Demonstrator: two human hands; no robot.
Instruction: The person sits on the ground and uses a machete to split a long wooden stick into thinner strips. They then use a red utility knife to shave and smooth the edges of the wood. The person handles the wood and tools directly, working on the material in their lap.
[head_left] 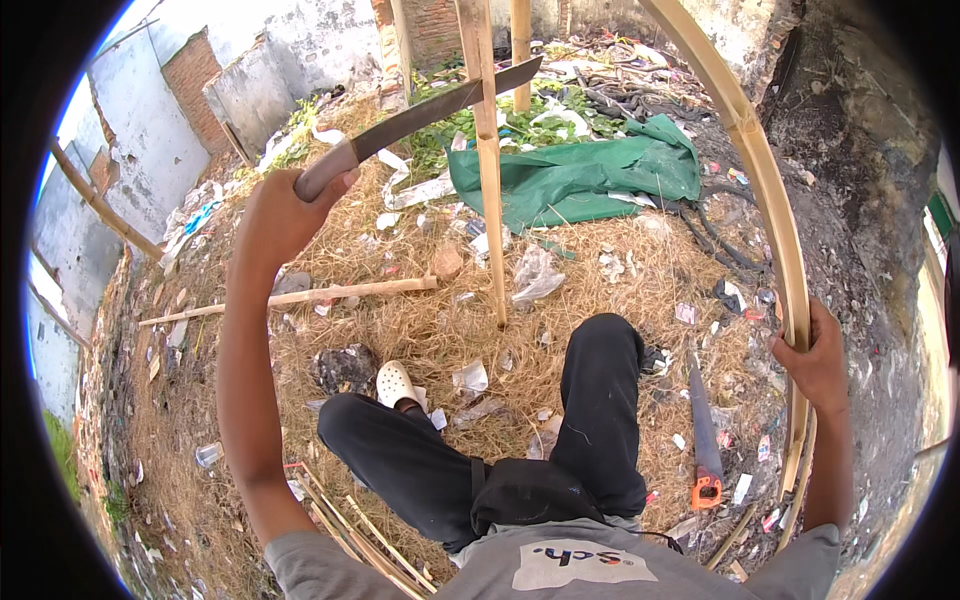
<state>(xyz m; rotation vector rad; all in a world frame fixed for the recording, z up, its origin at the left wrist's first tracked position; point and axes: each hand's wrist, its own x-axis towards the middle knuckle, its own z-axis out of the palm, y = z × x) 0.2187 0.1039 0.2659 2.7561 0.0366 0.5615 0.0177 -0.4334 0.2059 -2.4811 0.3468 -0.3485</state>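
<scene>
My left hand point(285, 212), raised at the left, is closed round the handle of a machete point(418, 121). Its long dark blade points up to the right and crosses an upright bamboo piece point(489, 170). The bamboo covers part of the blade; whether the blade lies behind it or sits in a split, I cannot tell. On the right, my right hand point(818, 358) grips a long split bamboo strip point(768, 190), which bends from the top of the view down beside my forearm. A handsaw point(705, 440) with an orange handle lies on the ground between my leg and that strip.
A green tarp point(580, 180) lies ahead, beyond the upright bamboo. One bamboo stick point(300, 297) rests on the dry grass at left, with a dark rock point(345, 370) nearer me. Thin bamboo strips point(355, 535) lie by my left side. Litter is scattered about; worn walls stand around.
</scene>
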